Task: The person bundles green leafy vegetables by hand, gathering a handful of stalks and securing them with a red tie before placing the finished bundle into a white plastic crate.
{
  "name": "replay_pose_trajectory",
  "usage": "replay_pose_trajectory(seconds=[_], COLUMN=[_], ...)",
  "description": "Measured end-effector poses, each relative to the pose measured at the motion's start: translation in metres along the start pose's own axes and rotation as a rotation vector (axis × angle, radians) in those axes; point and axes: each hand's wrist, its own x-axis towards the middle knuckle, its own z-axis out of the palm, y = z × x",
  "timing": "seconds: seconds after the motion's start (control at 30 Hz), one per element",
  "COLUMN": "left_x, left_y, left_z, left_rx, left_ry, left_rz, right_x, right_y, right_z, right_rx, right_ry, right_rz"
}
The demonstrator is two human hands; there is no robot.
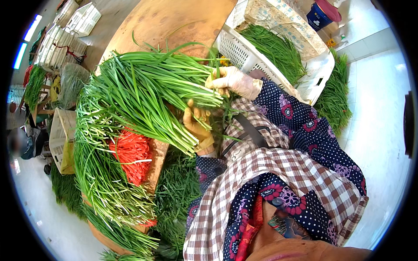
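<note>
A loose bunch of green garlic chives (152,82) lies across the wooden table, its pale stalk ends toward me. My right hand (235,81), in a thin whitish glove, is closed on the stalk ends at the bunch's right side. Lower and to the left, my left hand (199,126), in a yellowish glove, has its fingers curled around a few stalks, partly hidden by them. A bundle of red strips (133,154) lies below the bunch, beside more chives (102,174) heaped along the table's left side.
The bare wooden tabletop (174,21) extends behind the bunch. A white plastic crate (237,48) with chives and a sheet stands at right. More chives lie on the floor (374,108) and below the table's near edge. Stacked white crates (56,48) stand far left, near another person.
</note>
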Motion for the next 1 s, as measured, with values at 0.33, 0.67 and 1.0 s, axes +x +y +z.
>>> replay_pose_trajectory(seconds=[0.33,0.67,1.0], left_x=[0.005,0.002,-0.002], left_y=[-0.004,-0.002,0.000], left_z=[0.038,0.039,0.044], left_rx=[0.360,0.232,0.361], left_ry=[0.213,0.155,0.317], left_rz=[-0.085,-0.071,-0.037], right_x=[-0.016,-0.016,-0.010], right_y=[0.028,0.011,0.009], right_z=[0.019,0.014,0.025], right_rx=[-0.152,-0.325,-0.471], right_ry=[-0.127,0.002,-0.084], right_rz=[-0.162,0.068,0.042])
